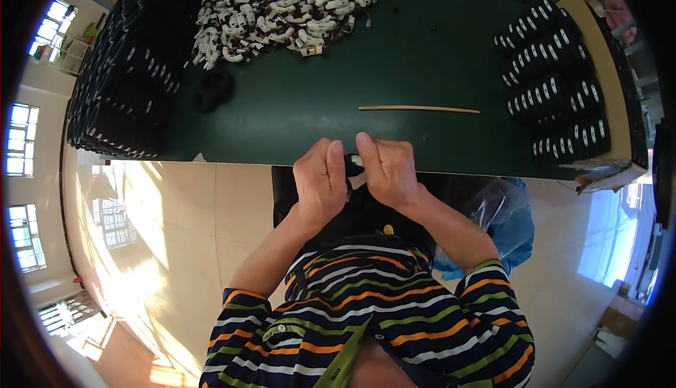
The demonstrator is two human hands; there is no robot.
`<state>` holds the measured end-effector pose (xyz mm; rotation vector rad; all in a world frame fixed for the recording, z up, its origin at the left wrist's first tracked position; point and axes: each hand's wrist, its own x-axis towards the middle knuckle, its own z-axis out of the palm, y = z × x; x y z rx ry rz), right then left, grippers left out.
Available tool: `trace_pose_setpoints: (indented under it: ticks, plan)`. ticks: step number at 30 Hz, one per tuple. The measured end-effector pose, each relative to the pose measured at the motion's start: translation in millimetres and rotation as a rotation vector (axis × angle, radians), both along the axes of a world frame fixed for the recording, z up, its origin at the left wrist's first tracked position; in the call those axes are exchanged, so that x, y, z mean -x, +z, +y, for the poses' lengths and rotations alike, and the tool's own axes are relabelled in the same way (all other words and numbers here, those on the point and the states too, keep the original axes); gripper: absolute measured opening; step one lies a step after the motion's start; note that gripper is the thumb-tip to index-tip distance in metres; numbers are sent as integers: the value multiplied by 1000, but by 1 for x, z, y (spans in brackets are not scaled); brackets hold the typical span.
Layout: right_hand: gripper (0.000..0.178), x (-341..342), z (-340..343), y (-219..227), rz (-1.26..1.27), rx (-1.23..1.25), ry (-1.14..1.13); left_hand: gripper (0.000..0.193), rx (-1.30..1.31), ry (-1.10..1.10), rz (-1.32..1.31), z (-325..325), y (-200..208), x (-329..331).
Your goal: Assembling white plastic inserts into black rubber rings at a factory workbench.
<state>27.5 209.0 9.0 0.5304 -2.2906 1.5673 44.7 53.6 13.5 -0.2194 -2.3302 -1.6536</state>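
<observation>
At the near edge of the table, my left hand (320,180) and my right hand (389,171) are closed side by side, thumbs up. Between them shows a small black piece with a white part (353,165). Both hands grip it, and the fingers cover most of it, so its exact kind cannot be made out. Past the hands, a thin wooden stick (419,109) lies on the dark green table (303,127). A black ring-like piece (213,90) lies farther left.
A large heap of white curved plastic parts with small wires (282,8) covers the far table. Stacked black pieces (123,85) rise at left. At right, a cardboard box (611,92) stands by rows of black pieces with white marks (556,78). A blue plastic bag (517,222) hangs below the edge.
</observation>
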Motion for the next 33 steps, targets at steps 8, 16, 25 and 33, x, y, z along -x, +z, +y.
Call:
trace_pose_setpoints:
  ticks: [8, 16, 25, 33]
  plan:
    - [43, 6, 10, 4, 222, -97, 88, 43, -419, -161, -731, 4, 22, 1]
    - [40, -10, 3, 9, -122, 55, 132, 47, 339, -117, -17, -2, 21, -7]
    - [45, 7, 12, 4, 110, 40, 97, 42, -342, -250, -704, -3, 24, 4]
    - [54, -8, 7, 2, -153, 240, 51, 36, -665, -81, -615, 8, 8, -10]
